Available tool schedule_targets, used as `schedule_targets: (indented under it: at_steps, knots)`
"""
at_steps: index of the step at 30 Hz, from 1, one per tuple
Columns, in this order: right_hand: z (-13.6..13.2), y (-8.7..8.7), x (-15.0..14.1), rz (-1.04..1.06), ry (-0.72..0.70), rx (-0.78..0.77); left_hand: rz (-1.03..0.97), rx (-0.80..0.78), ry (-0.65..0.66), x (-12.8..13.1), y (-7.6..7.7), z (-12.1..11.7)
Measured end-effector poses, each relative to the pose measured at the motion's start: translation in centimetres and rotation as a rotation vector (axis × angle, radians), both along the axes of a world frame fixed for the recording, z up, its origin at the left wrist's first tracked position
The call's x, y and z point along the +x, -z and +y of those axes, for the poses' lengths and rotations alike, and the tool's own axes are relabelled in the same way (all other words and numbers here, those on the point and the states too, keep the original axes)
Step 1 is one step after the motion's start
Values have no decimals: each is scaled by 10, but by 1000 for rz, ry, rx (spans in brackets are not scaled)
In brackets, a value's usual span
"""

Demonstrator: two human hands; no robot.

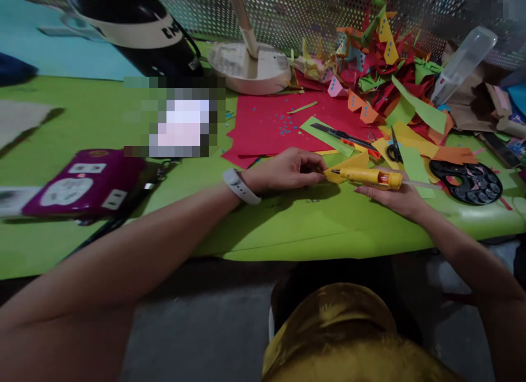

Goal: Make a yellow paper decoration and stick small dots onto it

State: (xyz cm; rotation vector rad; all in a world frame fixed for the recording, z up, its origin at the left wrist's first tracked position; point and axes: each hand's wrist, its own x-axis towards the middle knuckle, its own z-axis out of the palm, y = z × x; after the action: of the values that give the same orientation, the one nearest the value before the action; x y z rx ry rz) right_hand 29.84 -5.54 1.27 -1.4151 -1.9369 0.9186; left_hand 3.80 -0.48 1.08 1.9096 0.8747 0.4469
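My left hand [287, 171], with a white band on its wrist, pinches the left corner of a folded yellow paper piece [354, 163] between thumb and fingers. In my right hand [400, 200] is a yellow hot glue gun [372, 177], its dark nozzle pointing left over the yellow paper near my left fingertips. A clear glue stick [423, 184] juts from the gun's back end. Whether the nozzle touches the paper I cannot tell. Just behind the hands, a box cutter [337, 135] lies on a green paper strip, and black-handled scissors [394, 150] lie on yellow scraps.
Red paper sheets [263, 116] with small blue dots lie behind my hands. Cut-paper bunting is heaped [370, 69] at the back right, beside a clear bottle [466, 61]. A black palette [468, 182] sits at right. Leftward are a purple case [88, 179] and a black tumbler [135, 28].
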Motion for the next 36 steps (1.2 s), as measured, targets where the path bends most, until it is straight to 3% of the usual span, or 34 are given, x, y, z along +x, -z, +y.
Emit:
schedule_targets:
  at_steps: [18,36]
  knots:
    - [-2,4,0,-54,-38,41,-17,-33,-11,0,0,1]
    - [-2,4,-1,-110,-47,49,12,29,8,-1,2,2]
